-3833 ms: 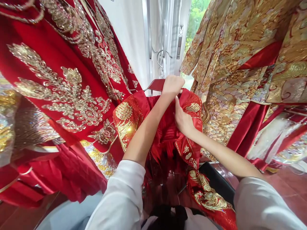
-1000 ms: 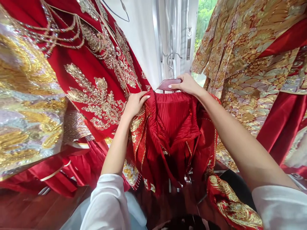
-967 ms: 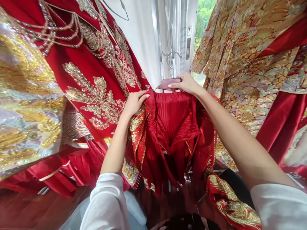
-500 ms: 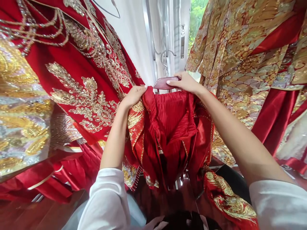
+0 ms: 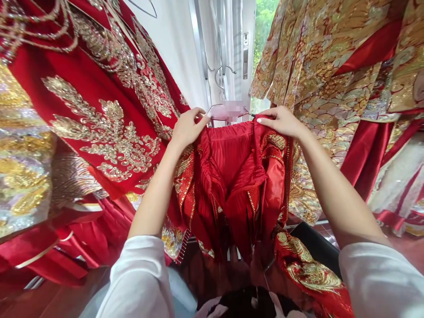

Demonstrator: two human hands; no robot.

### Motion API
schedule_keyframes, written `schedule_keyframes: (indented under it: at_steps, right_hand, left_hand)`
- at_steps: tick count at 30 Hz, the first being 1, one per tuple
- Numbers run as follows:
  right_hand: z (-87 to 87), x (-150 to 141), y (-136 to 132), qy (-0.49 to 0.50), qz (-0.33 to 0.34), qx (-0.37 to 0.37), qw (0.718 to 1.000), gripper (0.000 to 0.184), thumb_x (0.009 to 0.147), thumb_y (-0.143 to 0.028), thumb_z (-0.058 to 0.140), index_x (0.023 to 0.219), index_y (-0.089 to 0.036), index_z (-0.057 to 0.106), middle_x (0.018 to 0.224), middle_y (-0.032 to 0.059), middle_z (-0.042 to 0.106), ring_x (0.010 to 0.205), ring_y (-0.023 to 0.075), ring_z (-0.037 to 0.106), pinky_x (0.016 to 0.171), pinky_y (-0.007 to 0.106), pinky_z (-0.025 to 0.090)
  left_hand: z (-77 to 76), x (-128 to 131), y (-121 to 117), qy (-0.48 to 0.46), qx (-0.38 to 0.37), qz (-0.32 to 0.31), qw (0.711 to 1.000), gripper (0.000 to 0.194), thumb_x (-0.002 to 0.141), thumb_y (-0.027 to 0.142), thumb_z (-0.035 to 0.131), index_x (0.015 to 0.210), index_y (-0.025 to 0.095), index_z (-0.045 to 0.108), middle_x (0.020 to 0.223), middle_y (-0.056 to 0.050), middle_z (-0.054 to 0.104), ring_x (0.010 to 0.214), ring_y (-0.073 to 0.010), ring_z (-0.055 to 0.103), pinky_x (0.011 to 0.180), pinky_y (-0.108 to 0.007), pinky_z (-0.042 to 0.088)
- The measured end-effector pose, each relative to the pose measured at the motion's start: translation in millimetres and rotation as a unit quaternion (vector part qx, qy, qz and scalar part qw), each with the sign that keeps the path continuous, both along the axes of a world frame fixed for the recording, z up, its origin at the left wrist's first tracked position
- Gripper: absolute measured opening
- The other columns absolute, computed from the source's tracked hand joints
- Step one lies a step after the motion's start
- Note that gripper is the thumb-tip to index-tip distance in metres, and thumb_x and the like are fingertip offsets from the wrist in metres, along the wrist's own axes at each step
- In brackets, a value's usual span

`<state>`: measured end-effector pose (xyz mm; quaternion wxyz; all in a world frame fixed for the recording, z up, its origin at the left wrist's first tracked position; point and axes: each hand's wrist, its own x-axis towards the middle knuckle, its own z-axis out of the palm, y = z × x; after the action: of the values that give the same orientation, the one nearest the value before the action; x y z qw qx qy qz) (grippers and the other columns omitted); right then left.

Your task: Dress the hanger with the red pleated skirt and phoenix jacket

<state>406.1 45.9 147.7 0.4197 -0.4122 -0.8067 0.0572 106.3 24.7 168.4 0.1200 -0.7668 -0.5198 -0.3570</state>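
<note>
A red garment [image 5: 232,154] with a pleated lining and gathered waistband hangs in front of me from a hanger [image 5: 220,110] with a metal hook. My left hand [image 5: 189,126] pinches the garment's upper left corner beside the hanger. At the upper right corner, my right hand [image 5: 280,120] grips the red fabric, its thumb on top near the dark end of the hanger. Gold-embroidered red panels drape down on both sides below my hands. A pinkish piece at the hanger's middle is partly blurred.
A red dress [image 5: 109,128] with gold beadwork hangs close on the left. Gold patterned robes [image 5: 318,101] hang on the right. A white door with a metal lock plate [image 5: 245,55] stands behind. Embroidered red cloth [image 5: 308,265] trails low at the right.
My right hand has let go of the pinkish piece on the hanger and moved right onto the garment's corner. My left hand still holds the left corner. The view has shifted slightly right.
</note>
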Motion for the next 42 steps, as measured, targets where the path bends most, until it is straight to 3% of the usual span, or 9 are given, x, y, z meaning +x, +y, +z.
schedule_keyframes:
  at_steps: [7,12,16,22,26,30,36,39,42]
  right_hand:
    - [-3.3,4.3,-11.4,0.069,-0.032,-0.009,0.997,0.046,0.071,-0.038,0.067,0.108,-0.012,0.070,0.105,0.0115,0.069,0.096,0.0254,0.063,0.088,0.039,0.048]
    - [2.7,-1.9,-8.2,0.054,-0.037,-0.014,0.998,0.029,0.072,-0.033,0.065,0.091,-0.012,0.071,0.078,0.0061,0.066,0.078,0.0208,0.059,0.078,0.037,0.048]
    - [11.6,-14.3,9.6,0.028,-0.043,-0.036,0.998,0.018,0.069,-0.030,0.069,0.070,-0.013,0.066,0.057,-0.0003,0.049,0.068,0.0165,0.051,0.072,0.034,0.044]
    - [14.4,-8.0,13.6,0.043,-0.020,-0.069,0.996,0.034,0.078,-0.042,0.062,0.058,-0.015,0.055,0.055,-0.0002,0.044,0.062,0.0134,0.045,0.064,0.029,0.040]
    - [3.8,14.9,-1.3,0.104,-0.078,-0.008,0.992,0.032,0.083,-0.044,0.054,0.069,-0.016,0.061,0.064,0.0027,0.055,0.066,0.0146,0.049,0.069,0.030,0.042]
    - [-13.0,32.6,-14.8,0.157,-0.180,0.044,0.970,0.024,0.082,-0.035,0.054,0.074,-0.015,0.064,0.070,0.0062,0.061,0.068,0.0165,0.052,0.072,0.033,0.042]
    - [-36.8,28.1,-30.0,0.131,-0.228,0.022,0.964,0.024,0.082,-0.036,0.052,0.074,-0.016,0.063,0.072,0.0067,0.062,0.068,0.0183,0.053,0.070,0.034,0.043]
    - [-51.0,25.8,-41.4,0.131,-0.296,0.078,0.943,0.020,0.081,-0.035,0.053,0.077,-0.018,0.062,0.082,0.0094,0.064,0.072,0.0202,0.055,0.073,0.036,0.044]
    - [-65.4,25.3,-54.1,0.121,-0.334,0.053,0.933,0.020,0.081,-0.037,0.053,0.075,-0.019,0.058,0.075,0.0093,0.062,0.067,0.0208,0.054,0.070,0.037,0.044]
  left_hand:
    - [-4.5,23.2,10.1,0.071,-0.008,0.118,0.990,0.059,0.087,0.066,0.031,0.103,0.019,0.063,0.098,-0.012,0.065,0.100,-0.0326,0.057,0.083,-0.039,0.040]
    - [-7.9,16.5,18.8,0.028,0.014,0.063,0.998,0.054,0.083,0.067,0.040,0.088,0.018,0.064,0.084,-0.012,0.064,0.096,-0.0320,0.057,0.081,-0.036,0.039]
    - [-8.7,13.6,26.0,-0.020,0.026,-0.016,0.999,0.047,0.081,0.063,0.049,0.081,0.018,0.062,0.079,-0.011,0.062,0.098,-0.0315,0.054,0.082,-0.035,0.038]
    - [-13.4,12.9,24.4,-0.054,0.013,-0.029,0.998,0.046,0.081,0.063,0.049,0.089,0.019,0.061,0.086,-0.011,0.062,0.109,-0.0338,0.049,0.087,-0.036,0.037]
    - [-16.9,23.6,10.4,-0.079,0.065,-0.027,0.994,0.045,0.084,0.057,0.048,0.112,0.022,0.057,0.111,-0.013,0.060,0.120,-0.0334,0.041,0.094,-0.039,0.035]
    - [-5.3,56.2,5.3,0.001,0.096,-0.098,0.991,0.044,0.084,0.046,0.053,0.120,0.022,0.054,0.128,-0.014,0.051,0.126,-0.0337,0.035,0.100,-0.042,0.030]
    - [22.8,110.7,39.8,0.109,0.003,-0.205,0.973,0.024,0.080,0.036,0.055,0.089,0.019,0.069,0.095,-0.009,0.063,0.108,-0.0309,0.051,0.092,-0.041,0.033]
    - [23.2,118.4,54.4,0.078,-0.019,-0.217,0.973,0.024,0.079,0.038,0.057,0.074,0.017,0.069,0.076,-0.008,0.062,0.103,-0.0305,0.054,0.085,-0.038,0.035]
    - [18.3,118.4,60.4,0.061,-0.010,-0.222,0.973,0.030,0.075,0.045,0.064,0.068,0.015,0.067,0.069,-0.009,0.060,0.101,-0.0309,0.054,0.081,-0.036,0.036]
